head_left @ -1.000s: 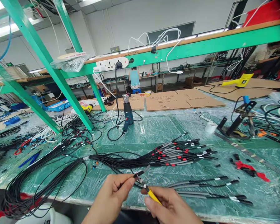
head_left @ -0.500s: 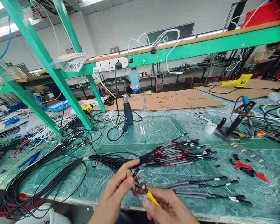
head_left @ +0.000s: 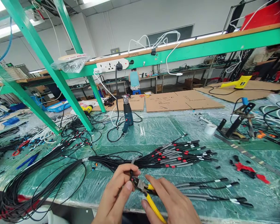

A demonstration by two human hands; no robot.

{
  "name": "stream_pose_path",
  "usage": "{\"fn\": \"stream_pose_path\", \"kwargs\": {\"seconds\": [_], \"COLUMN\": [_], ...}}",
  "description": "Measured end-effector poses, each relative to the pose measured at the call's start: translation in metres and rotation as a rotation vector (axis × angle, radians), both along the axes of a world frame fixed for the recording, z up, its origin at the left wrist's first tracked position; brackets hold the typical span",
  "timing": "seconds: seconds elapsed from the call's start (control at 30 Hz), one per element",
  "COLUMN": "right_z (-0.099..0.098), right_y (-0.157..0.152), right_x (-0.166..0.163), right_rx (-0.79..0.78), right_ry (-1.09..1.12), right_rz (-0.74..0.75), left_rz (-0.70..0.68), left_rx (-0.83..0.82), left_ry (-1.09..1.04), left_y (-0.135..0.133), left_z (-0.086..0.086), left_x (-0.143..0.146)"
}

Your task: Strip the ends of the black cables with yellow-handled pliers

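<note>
My left hand (head_left: 115,194) pinches a black cable end (head_left: 132,175) between thumb and fingers, with a grey sleeved piece rising just behind the fingertips. My right hand (head_left: 174,200) is wrapped round yellow-handled cutting pliers (head_left: 153,207), whose handles are spread. The metal jaws are right at the cable end, by my left thumb; the exact contact is too small to make out. Behind my hands a bundle of black cables (head_left: 112,161) fans out to the right into grey sleeves with red and white marks. Several separate grey-sleeved cable ends (head_left: 207,196) lie to the right of my right hand.
A dark heat gun (head_left: 128,113) stands upright on the film-covered green table. Coiled black cables (head_left: 16,199) hang over the left front edge. To the right are a tape roll (head_left: 210,128), a metal fixture (head_left: 239,123) and red and black scraps (head_left: 250,172). A green frame (head_left: 191,48) crosses above.
The pliers' handles have spread apart, and my right fingers have lifted and opened wider around them. My left hand has tilted the cable end more upright.
</note>
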State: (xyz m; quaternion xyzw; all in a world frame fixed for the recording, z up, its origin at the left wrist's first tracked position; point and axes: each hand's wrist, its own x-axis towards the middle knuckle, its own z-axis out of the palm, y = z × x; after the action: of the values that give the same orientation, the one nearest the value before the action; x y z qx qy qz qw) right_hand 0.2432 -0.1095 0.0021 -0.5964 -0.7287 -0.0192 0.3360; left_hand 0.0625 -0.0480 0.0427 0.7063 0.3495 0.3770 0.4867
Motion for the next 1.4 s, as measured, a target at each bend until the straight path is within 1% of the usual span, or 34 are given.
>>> {"fn": "stream_pose_path", "kwargs": {"seconds": [0.17,0.33,0.53,0.67,0.93,1.13,1.27,1.4], "right_z": [0.0011,-0.0003,-0.0004,0.0004,-0.0013,0.0009,0.0036,0.0059], "right_y": [-0.0003,0.0009,0.0021,0.0028,0.001,0.0021,0.0041,0.0044], "right_x": [0.0033,0.005,0.0062,0.007,0.0071,0.0053,0.004,0.005], "right_rx": [-0.014,0.009,0.028,0.008,-0.01,0.001,0.013,0.043], "right_ry": [-0.065,-0.095,-0.108,-0.093,-0.055,-0.06,-0.072,-0.106], "right_rz": [-0.012,-0.02,-0.033,-0.033,-0.035,-0.021,-0.026,-0.044], "left_rz": [0.013,-0.01,-0.028,-0.027,-0.009,-0.029,-0.034,-0.036], "left_rx": [0.033,0.087,0.071,0.065,0.111,0.106,0.137,0.215], "left_ry": [0.027,0.062,0.073,0.068,0.077,0.111,0.129,0.194], "left_y": [-0.0003,0.0026,0.0039,0.0035,0.0038,0.0042,0.0035,0.0036], "left_z": [0.001,-0.003,-0.005,-0.003,-0.0023,-0.0031,-0.0036,-0.0043], "left_x": [0.0015,0.0001,-0.0008,0.0007,0.0007,0.0015,0.0012,0.0006]}}
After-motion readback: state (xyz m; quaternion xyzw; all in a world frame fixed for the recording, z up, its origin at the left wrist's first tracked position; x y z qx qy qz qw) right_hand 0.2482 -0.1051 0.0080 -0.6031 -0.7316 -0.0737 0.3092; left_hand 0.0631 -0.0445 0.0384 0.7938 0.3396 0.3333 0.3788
